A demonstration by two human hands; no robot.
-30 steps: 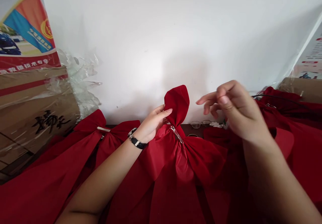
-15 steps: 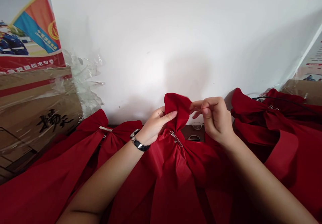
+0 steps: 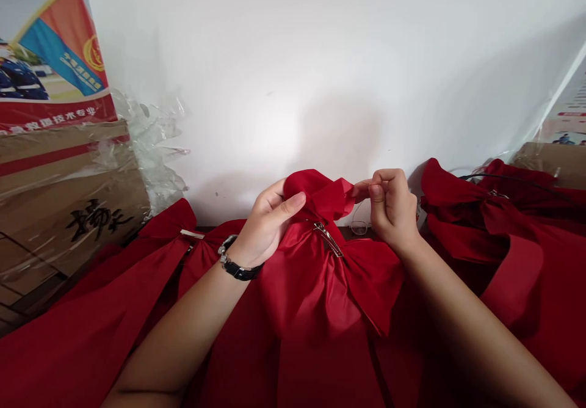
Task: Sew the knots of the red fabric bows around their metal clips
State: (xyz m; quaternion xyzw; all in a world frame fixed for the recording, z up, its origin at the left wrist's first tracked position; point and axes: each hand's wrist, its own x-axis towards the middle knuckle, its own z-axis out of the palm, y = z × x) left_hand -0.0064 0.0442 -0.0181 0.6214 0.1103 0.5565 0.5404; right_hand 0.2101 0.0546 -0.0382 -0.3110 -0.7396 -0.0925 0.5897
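Red bow (image 3: 323, 286) at the table's (image 3: 348, 233) far edge, by the wall (image 3: 293, 78). Left hand (image 3: 268, 225) grasps the upper loop (image 3: 315, 194) with curled fingers; right hand (image 3: 391, 209) pinches its edge. Risk: hard tugging could crease the satin or loosen the metal clip (image 3: 328, 239).

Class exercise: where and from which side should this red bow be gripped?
Take the red bow at its narrow gathered neck, just above the metal clip, coming from above. The fabric bunches tightest there, so a pinch holds firm, while the wide loops and tails would slip.
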